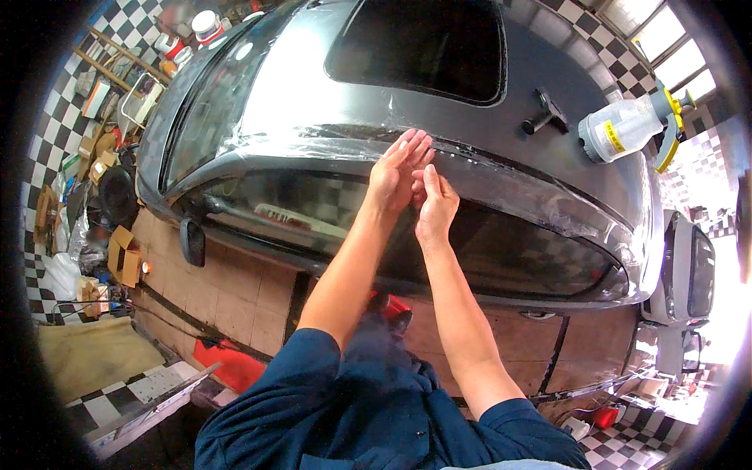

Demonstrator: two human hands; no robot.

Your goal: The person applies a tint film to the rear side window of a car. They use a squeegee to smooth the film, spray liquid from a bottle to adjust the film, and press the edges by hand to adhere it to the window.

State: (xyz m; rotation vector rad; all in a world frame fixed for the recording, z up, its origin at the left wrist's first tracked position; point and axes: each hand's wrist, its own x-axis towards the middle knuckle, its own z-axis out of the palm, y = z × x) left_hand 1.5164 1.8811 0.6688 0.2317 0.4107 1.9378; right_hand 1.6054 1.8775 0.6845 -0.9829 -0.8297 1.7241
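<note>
In front of me is a dark grey car (282,70), its side windows nearest me. Wrinkled clear film (313,150) runs along the roof's near edge, wet with droplets in places. My left hand (398,168) is over that edge, palm turned partly to the right, its fingers stretched out. Close beside it, my right hand (437,204) has its thumb up and its fingers curled toward the left fingers. What those curled fingers hold, if anything, is hidden. On the roof to the right lie a black-handled tool (546,116) and a clear pump sprayer (627,129) with a yellow and grey head.
A dark sunroof (419,47) fills the roof's middle. The side mirror (193,242) sticks out at left. Boxes (124,257), bags and buckets (206,26) crowd the checkered left side. A second vehicle (689,270) stands at right. A red mat (231,366) lies low left.
</note>
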